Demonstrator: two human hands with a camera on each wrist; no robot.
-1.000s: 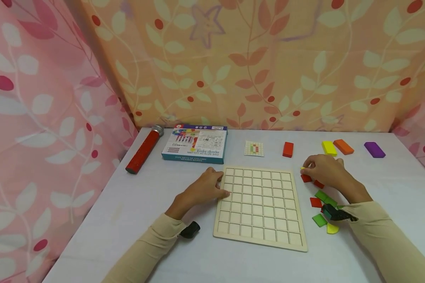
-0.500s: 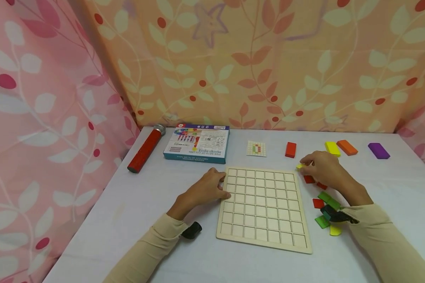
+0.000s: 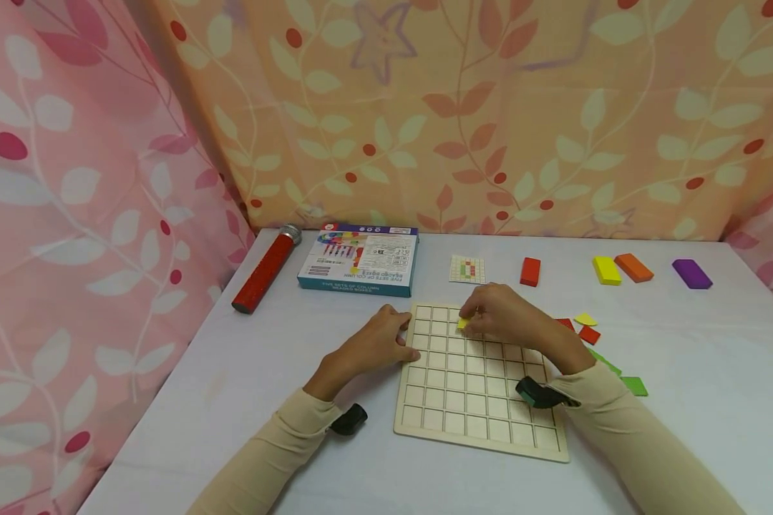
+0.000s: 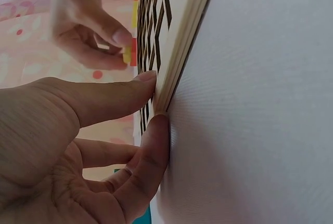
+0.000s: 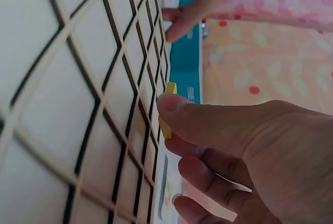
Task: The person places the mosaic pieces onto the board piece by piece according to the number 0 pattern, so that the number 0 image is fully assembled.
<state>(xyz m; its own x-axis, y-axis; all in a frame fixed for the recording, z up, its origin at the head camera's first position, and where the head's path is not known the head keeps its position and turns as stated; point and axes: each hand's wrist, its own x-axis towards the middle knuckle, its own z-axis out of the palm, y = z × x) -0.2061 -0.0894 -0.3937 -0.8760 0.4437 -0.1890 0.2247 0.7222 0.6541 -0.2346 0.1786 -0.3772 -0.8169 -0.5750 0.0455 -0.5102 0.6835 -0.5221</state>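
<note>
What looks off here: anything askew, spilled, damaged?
Mainly the red microphone-like object beside the box: it seems unrelated to the grid board and coloured tiles. The tiles lie at mixed angles right of the board, though that looks merely untidy. No spill or damage visible.

Far L on the white cloth-covered surface (image 3: 215, 375), a red mic-shaped cylinder w/ a silver mesh head (image 3: 267, 270) lies at a slant, head toward the back. Just beside it, apart: a flat cardboard box, teal-sided w/ purple trim (image 3: 357, 261), printed side up, txt upside down from here. Back R, a row of blocks: a red rectangular block (image 3: 530, 272) on its own, then a bright yellow one (image 3: 607, 271) right by an orange one (image 3: 634, 267) (can't tell if touching), & a purple one (image 3: 692, 274) well apart, far R. Behind: a peach leaf-print cloth (image 3: 541, 107) w/ a purple star outline; pink leaf-print cloth (image 3: 71, 179) on the L, more on the R.
</note>
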